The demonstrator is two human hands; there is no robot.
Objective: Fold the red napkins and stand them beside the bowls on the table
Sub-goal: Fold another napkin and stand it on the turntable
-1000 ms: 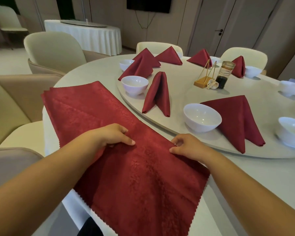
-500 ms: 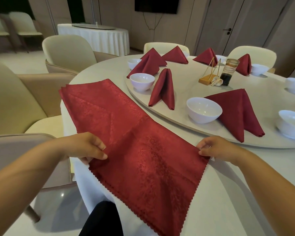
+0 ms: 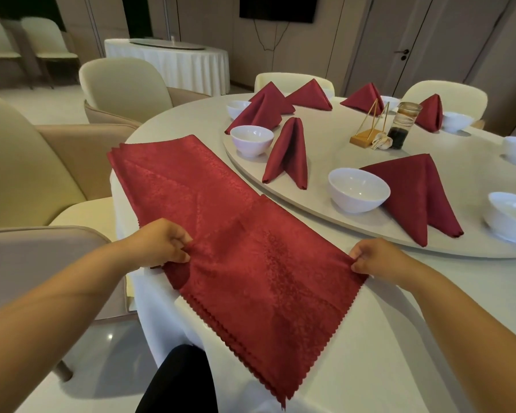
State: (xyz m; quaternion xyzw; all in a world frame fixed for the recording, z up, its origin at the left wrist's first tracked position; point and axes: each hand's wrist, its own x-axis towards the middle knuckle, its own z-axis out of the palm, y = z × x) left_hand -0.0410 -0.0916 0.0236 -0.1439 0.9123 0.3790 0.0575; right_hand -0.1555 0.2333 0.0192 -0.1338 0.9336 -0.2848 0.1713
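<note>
Red napkin (image 3: 251,248) is now pinched at both side edges: the left hand (image 3: 158,244) and right hand (image 3: 376,259) are moved outward from its middle. It is laid flat on the counter (image 3: 399,338) between them, so the first fold is probably being started.

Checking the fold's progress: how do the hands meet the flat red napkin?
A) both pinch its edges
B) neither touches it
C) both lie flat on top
A: the left hand and the right hand each pinch an opposite edge of the napkin.
</note>
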